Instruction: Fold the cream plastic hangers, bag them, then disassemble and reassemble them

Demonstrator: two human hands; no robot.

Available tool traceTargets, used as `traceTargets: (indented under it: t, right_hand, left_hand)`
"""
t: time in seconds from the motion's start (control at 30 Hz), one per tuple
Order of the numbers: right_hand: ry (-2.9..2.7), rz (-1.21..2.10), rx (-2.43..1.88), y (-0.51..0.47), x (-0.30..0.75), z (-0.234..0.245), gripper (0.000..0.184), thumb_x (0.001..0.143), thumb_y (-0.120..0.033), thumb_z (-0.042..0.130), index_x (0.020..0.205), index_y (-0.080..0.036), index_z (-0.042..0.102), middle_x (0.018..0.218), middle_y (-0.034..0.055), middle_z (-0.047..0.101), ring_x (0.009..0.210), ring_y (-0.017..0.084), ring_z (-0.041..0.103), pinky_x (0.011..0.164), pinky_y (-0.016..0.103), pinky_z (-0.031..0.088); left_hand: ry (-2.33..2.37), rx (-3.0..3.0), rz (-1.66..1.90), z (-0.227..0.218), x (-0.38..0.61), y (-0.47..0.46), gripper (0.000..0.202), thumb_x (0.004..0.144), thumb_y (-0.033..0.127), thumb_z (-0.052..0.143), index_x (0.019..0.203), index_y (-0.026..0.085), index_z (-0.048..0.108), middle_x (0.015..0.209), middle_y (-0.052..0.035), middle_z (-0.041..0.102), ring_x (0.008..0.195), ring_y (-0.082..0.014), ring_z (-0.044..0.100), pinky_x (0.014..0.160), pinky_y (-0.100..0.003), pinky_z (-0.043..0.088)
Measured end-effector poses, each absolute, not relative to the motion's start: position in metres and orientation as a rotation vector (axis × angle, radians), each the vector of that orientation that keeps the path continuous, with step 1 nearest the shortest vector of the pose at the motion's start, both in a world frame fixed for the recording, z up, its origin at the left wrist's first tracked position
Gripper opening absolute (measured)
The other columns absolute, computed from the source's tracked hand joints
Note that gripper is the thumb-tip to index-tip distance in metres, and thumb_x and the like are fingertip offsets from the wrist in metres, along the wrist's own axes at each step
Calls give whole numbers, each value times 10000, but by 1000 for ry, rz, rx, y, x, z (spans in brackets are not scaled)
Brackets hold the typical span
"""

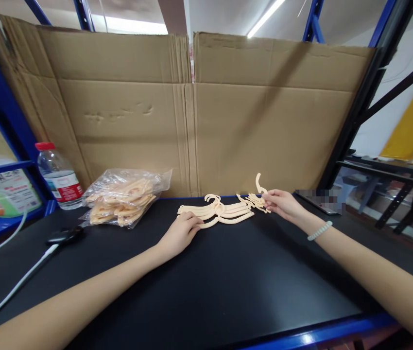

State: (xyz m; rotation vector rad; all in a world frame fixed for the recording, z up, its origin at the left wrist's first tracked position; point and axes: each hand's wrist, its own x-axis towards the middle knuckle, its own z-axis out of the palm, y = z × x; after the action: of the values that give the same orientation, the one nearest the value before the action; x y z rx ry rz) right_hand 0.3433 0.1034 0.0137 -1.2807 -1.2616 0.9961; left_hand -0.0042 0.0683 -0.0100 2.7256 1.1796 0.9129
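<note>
Several cream plastic folding hangers (pixel 233 214) lie in an overlapping stack at the middle of the table, with curved arms spread and hooks toward the back. My left hand (pixel 180 234) is closed on the left arm of the nearest hanger, thumb and fingers at its end. Raised just right of the stack, my right hand (pixel 283 204) pinches a small curved cream hanger hook (pixel 258 182), its bend pointing up. Partly behind my right fingers is a loose pile of similar small cream hooks (pixel 252 200). My right wrist wears a pale coiled band.
A clear plastic bag (pixel 126 194) full of cream hanger parts sits at the back left, beside a red-capped water bottle (pixel 60 177). A black device (pixel 64 236) with a white cable lies in front. A phone-like slab (pixel 318 200) rests at the back right. Cardboard (pixel 126 116) walls the back.
</note>
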Motion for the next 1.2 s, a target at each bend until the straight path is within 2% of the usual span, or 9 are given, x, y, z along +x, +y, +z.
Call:
traceTargets:
  t: [0.13,0.27,0.47,0.57,0.7,0.8,0.93,1.07,1.2]
  right_hand:
    - [-1218,1140,-1067,87,323,0,361,621,-357,837,845,-163,632,795,40,669,645,114,614,670,275,564]
    - [-1209,1198,-968,78,316,-4,336,635,-372,835,824,-164,651,786,25,659,735,125,631,710,258,553]
    - [-1202,1254,-993,76,322,-9,347,599,-342,864,783,-169,627,769,8,648,744,123,633,669,240,539]
    - [-1214,1283,-1020,73,321,-8,358,575,-340,876,760,-169,620,748,7,641,716,130,631,635,249,535]
    - [-1270,1322,-1015,65,317,-1,323,617,-355,856,785,-169,653,776,2,633,722,112,611,671,244,532]
    - [-1267,1420,-979,59,316,4,278,659,-351,834,772,-168,658,809,13,639,818,137,618,785,292,538]
    - [-1206,1637,-941,56,316,5,247,719,-349,793,805,-155,667,982,75,676,946,202,649,876,380,537]
    - [-1135,1722,-953,57,316,3,222,736,-301,777,784,-154,618,925,90,713,894,242,712,841,384,567]
    - [-1126,1745,-967,59,318,0,216,757,-275,752,765,-167,566,896,116,739,838,231,732,790,344,588]
  left_hand:
    - [1169,2714,936,-8,-3,66,175,861,77,504,874,183,644,920,-67,650,897,-217,621,827,-362,521]
    - [1165,2710,946,-6,-3,63,148,869,87,480,867,181,593,916,-67,627,875,-211,605,796,-354,515]
    - [1197,2655,982,-10,-6,63,90,873,119,482,853,203,509,850,-38,618,789,-205,605,710,-346,509]
    - [1194,2623,997,-12,-7,63,77,878,129,483,886,204,501,874,-41,628,804,-203,621,724,-342,517]
    - [1144,2617,1025,-10,-7,62,136,895,146,483,1004,199,543,982,-68,658,918,-216,638,812,-365,517]
    - [1114,2610,1073,-8,-7,61,136,906,162,471,989,201,571,964,-65,666,898,-216,643,797,-359,520]
    - [1115,2576,1114,-7,-7,61,126,899,168,475,971,196,575,951,-62,661,875,-211,643,783,-353,527]
    - [1115,2563,1109,-7,-7,61,132,904,177,468,975,194,579,953,-62,656,881,-208,636,788,-355,531]
    - [1113,2561,1123,-7,-6,61,131,902,179,475,975,199,581,954,-60,658,880,-206,639,787,-353,535]
